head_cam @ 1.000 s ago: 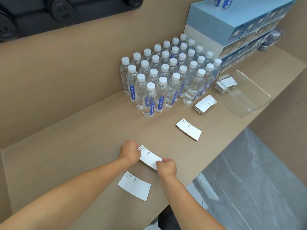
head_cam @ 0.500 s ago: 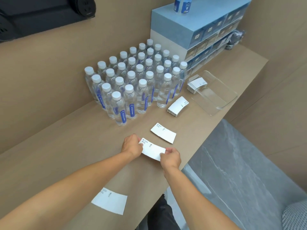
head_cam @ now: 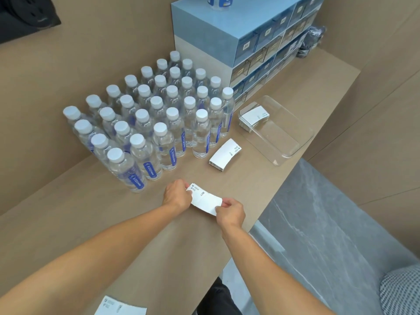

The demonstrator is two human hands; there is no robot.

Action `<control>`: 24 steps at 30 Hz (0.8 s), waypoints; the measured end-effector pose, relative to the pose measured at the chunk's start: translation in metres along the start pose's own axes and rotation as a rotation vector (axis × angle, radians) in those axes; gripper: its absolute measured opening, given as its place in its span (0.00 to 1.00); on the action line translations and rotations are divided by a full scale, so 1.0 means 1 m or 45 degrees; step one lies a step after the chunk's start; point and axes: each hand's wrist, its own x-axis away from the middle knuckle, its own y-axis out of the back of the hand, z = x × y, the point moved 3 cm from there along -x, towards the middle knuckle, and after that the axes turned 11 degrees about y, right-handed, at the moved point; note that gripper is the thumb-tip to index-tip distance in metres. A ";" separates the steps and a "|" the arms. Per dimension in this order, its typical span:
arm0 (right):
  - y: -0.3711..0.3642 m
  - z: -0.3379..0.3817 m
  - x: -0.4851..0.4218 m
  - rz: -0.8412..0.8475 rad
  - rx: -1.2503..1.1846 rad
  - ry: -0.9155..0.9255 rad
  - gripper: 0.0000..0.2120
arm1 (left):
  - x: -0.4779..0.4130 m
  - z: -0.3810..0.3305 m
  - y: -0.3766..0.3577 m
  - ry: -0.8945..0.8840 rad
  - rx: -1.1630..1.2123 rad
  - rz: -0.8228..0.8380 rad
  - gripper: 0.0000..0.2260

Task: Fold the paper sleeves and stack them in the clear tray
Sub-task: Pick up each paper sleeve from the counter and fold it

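Observation:
I pinch a flat white paper sleeve [head_cam: 206, 199] by its two short ends, my left hand [head_cam: 176, 195] on the left end and my right hand [head_cam: 230, 211] on the right end. Two printed logos show at its left end, so a second sleeve seems to lie right under it. A small stack of sleeves [head_cam: 225, 154] rests on the counter beside the bottles. The clear tray [head_cam: 288, 135] sits at the right, holding a stack of sleeves [head_cam: 254, 115] in its far left corner. One more flat sleeve [head_cam: 120, 309] lies at the bottom edge.
Several rows of water bottles [head_cam: 156, 119] stand just behind my hands. A blue drawer cabinet [head_cam: 238, 35] rises at the back. The counter's front edge [head_cam: 261, 214] runs diagonally close to my right hand, with grey floor beyond it.
Both hands carried the sleeve forward and right, onto the spot of the single flat sleeve, which no longer shows apart. The view shifted; the near sleeve slid to the bottom edge.

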 end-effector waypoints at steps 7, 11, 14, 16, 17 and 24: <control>-0.007 0.001 -0.013 0.033 0.061 0.023 0.17 | -0.018 -0.004 -0.010 -0.038 -0.112 0.016 0.09; -0.008 0.000 -0.016 0.019 0.112 0.051 0.18 | -0.021 -0.004 -0.012 -0.091 -0.151 0.011 0.08; -0.010 -0.001 -0.016 0.011 0.161 0.077 0.17 | -0.022 -0.002 -0.012 -0.108 -0.154 0.022 0.07; -0.011 0.000 -0.015 0.010 0.186 0.095 0.17 | -0.022 -0.002 -0.011 -0.119 -0.144 0.030 0.07; -0.011 0.000 -0.013 0.013 0.198 0.100 0.17 | -0.022 -0.001 -0.011 -0.124 -0.140 0.033 0.07; -0.009 -0.003 -0.012 0.072 0.288 0.115 0.18 | -0.017 0.000 -0.008 -0.150 -0.145 0.046 0.08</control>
